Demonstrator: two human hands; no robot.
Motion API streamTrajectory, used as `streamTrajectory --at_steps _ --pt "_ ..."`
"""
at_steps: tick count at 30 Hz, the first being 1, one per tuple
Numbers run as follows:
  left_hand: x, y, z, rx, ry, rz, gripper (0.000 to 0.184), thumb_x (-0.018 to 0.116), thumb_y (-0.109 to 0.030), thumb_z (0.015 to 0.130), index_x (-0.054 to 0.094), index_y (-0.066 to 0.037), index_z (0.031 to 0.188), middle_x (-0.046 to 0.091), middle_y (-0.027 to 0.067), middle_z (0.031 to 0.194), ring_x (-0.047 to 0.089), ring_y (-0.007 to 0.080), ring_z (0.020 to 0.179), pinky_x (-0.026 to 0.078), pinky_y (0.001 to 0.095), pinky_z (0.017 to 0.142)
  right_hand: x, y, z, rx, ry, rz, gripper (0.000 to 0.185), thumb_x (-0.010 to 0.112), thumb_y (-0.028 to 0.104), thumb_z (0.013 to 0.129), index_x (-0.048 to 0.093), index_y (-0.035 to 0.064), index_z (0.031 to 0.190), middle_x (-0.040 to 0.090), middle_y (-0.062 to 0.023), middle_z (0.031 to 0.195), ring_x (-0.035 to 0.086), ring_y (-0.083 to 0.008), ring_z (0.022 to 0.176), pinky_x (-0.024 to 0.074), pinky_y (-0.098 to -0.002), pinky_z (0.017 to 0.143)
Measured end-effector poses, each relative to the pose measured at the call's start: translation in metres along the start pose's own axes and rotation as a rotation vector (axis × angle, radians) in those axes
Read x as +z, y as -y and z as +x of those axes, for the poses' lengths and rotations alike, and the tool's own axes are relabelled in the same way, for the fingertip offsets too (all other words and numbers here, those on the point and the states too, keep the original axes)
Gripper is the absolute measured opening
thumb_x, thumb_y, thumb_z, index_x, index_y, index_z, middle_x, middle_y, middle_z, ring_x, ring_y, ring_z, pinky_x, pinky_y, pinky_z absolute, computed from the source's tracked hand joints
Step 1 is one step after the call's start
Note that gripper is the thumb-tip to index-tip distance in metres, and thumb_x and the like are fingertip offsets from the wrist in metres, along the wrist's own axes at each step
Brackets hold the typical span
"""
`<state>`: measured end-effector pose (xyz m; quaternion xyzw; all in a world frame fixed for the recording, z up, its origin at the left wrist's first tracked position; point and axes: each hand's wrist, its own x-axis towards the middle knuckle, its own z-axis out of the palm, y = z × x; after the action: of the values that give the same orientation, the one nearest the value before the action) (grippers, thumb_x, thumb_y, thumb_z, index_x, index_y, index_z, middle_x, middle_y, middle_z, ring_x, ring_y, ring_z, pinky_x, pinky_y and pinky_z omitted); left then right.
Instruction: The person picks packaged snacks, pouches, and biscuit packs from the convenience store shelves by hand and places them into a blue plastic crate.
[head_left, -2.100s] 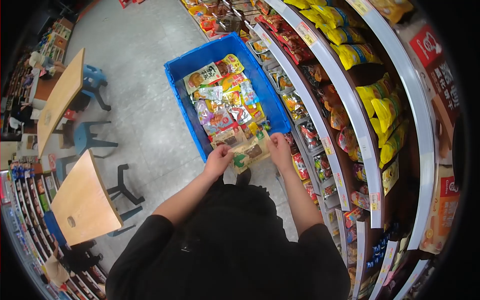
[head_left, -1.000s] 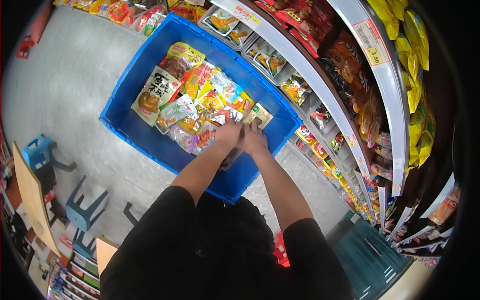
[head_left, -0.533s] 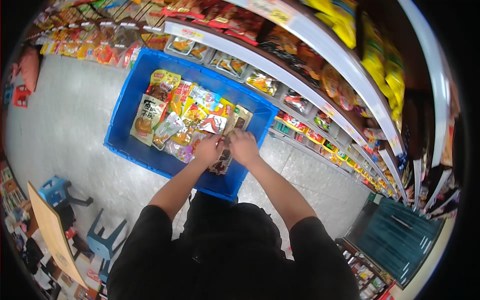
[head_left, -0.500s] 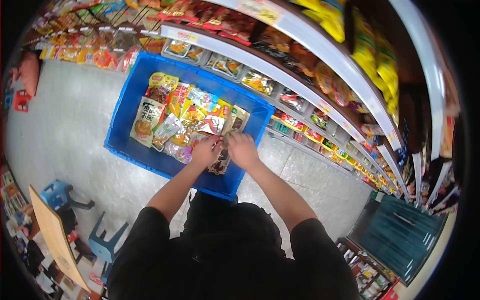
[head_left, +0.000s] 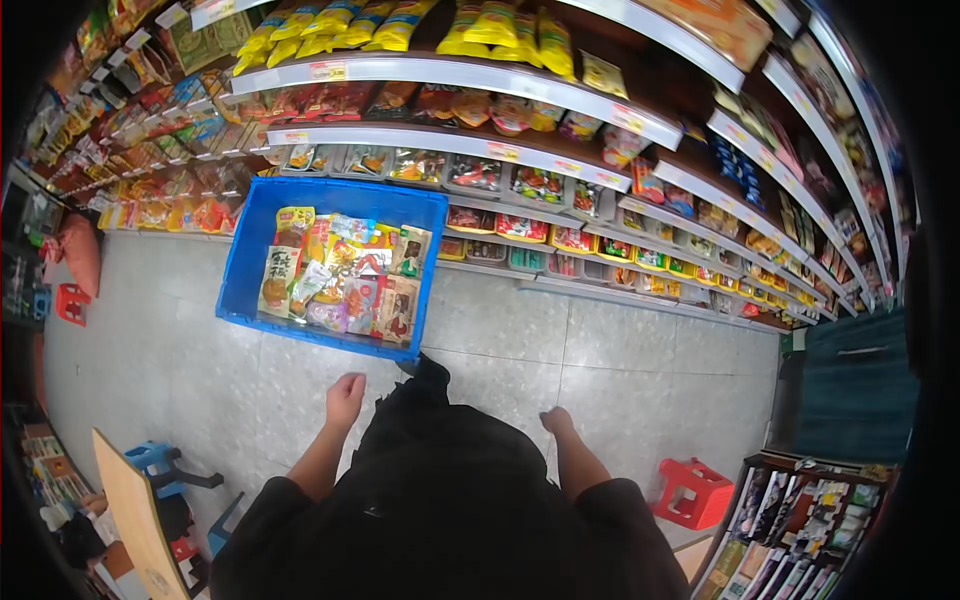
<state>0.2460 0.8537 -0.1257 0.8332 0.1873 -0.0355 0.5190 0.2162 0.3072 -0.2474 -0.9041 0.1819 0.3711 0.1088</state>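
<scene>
My left hand (head_left: 345, 397) hangs just below the near edge of a blue bin (head_left: 335, 187), its fingers curled with nothing in them. Further right, over the floor and away from the bin, my right hand (head_left: 557, 419) is loosely closed and small in view; its fingers are mostly hidden. Inside the bin lie several colorful snack packets, among them a cream packet with dark lettering (head_left: 278, 280) at the left and a brown packet (head_left: 397, 309) at the right. A beige and green packet (head_left: 409, 251) lies above the brown one.
Shelves of packaged snacks (head_left: 500, 228) run along the far side, behind the bin. A red stool (head_left: 692, 494) stands at the lower right, near a rack (head_left: 800, 520). At the lower left are a wooden tabletop (head_left: 138, 515) and a blue stool (head_left: 160, 468). Grey floor (head_left: 500, 330) lies between.
Both hands have left the packets and come out of the bin, back toward my body and apart. The brown packet now lies released in the bin. The view has turned, showing more shelves.
</scene>
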Motion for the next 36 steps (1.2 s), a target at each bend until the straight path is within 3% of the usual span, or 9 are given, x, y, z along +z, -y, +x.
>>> streamTrajectory --at_steps 6,10,13,14,16,23,25,30,36 --pt "-0.020 0.189 -0.151 -0.890 0.399 0.205 0.037 0.063 -0.039 0.090 0.070 -0.004 0.098 0.068 0.0113 0.081 0.063 0.0213 0.068 0.049 0.0373 0.055 0.090 -0.136 -0.058 -0.329 0.019 -0.120 0.021 0.055 0.017 0.084 0.067 0.0029 0.092 0.069 -0.0220 0.091 0.069 -0.0375 0.076 0.0564 -0.0453 0.069" --pt "-0.043 0.199 -0.208 -0.840 0.718 0.431 0.029 0.067 -0.032 0.082 0.070 -0.006 0.094 0.066 0.0108 0.076 0.062 0.0233 0.063 0.049 0.0388 0.052 0.147 -0.157 -0.102 0.300 0.257 0.565 0.019 0.056 0.010 0.080 0.065 0.0057 0.095 0.069 -0.0197 0.088 0.069 -0.0350 0.074 0.0570 -0.0434 0.064" --pt "-0.056 0.247 -0.208 -0.801 0.630 0.184 0.028 0.066 -0.027 0.078 0.071 -0.005 0.095 0.068 0.0125 0.076 0.063 0.0234 0.060 0.050 0.0383 0.052 0.160 -0.143 -0.147 0.183 0.318 0.509 0.018 0.061 0.015 0.080 0.067 0.0071 0.095 0.070 -0.0190 0.089 0.070 -0.0343 0.081 0.0566 -0.0445 0.069" --pt "-0.050 0.091 -0.207 -0.444 0.468 0.417 0.031 0.064 -0.031 0.081 0.071 -0.004 0.096 0.069 0.0129 0.075 0.062 0.0226 0.054 0.051 0.0369 0.053 0.180 -0.144 -0.140 -0.041 0.248 0.439 0.023 0.059 0.022 0.083 0.067 0.0033 0.094 0.070 -0.0208 0.088 0.069 -0.0365 0.079 0.0543 -0.0458 0.068" --pt "-0.039 0.071 -0.184 -0.444 0.297 0.399 0.037 0.057 -0.037 0.089 0.071 -0.005 0.102 0.070 0.0105 0.076 0.066 0.0208 0.058 0.054 0.0349 0.062 0.204 -0.142 -0.132 -0.485 0.094 0.281 0.042 0.054 0.035 0.088 0.068 -0.0044 0.091 0.071 -0.0245 0.087 0.068 -0.0409 0.077 0.0497 -0.0483 0.067" --pt "0.000 0.002 -0.138 -0.296 0.301 0.034 0.039 0.062 -0.033 0.093 0.064 -0.002 0.117 0.070 0.0100 0.090 0.065 0.0174 0.065 0.054 0.0330 0.063 0.171 -0.089 -0.087 -0.551 0.103 0.083 0.045 0.053 0.039 0.092 0.069 -0.0021 0.100 0.072 -0.0206 0.095 0.069 -0.0382 0.079 0.0517 -0.0461 0.065" --pt "0.002 0.009 -0.137 -0.280 0.316 0.043 0.039 0.062 -0.033 0.093 0.065 -0.002 0.118 0.070 0.0102 0.090 0.065 0.0173 0.065 0.054 0.0329 0.063 0.126 -0.067 -0.118 0.048 0.107 0.994 0.031 0.060 0.030 0.090 0.065 0.0038 0.106 0.067 -0.0104 0.088 0.066 -0.0233 0.073 0.0497 -0.0375 0.056" --pt "-0.031 0.109 -0.145 -0.285 0.286 -0.075 0.039 0.063 -0.033 0.093 0.066 -0.002 0.116 0.070 0.0107 0.089 0.066 0.0189 0.065 0.055 0.0331 0.064 0.089 -0.069 -0.129 0.150 0.097 1.046 0.034 0.058 0.027 0.092 0.059 0.0047 0.117 0.061 -0.0048 0.090 0.061 -0.0169 0.071 0.0454 -0.0298 0.055" --pt "-0.136 0.192 -0.163 -0.801 0.263 0.156 0.037 0.056 -0.031 0.090 0.067 0.000 0.106 0.069 0.0124 0.085 0.068 0.0254 0.065 0.053 0.0388 0.055 0.119 -0.033 -0.170 0.421 0.033 1.087 0.028 0.058 0.024 0.091 0.058 0.0053 0.111 0.058 -0.0040 0.080 0.059 -0.0166 0.062 0.0414 -0.0298 0.046"
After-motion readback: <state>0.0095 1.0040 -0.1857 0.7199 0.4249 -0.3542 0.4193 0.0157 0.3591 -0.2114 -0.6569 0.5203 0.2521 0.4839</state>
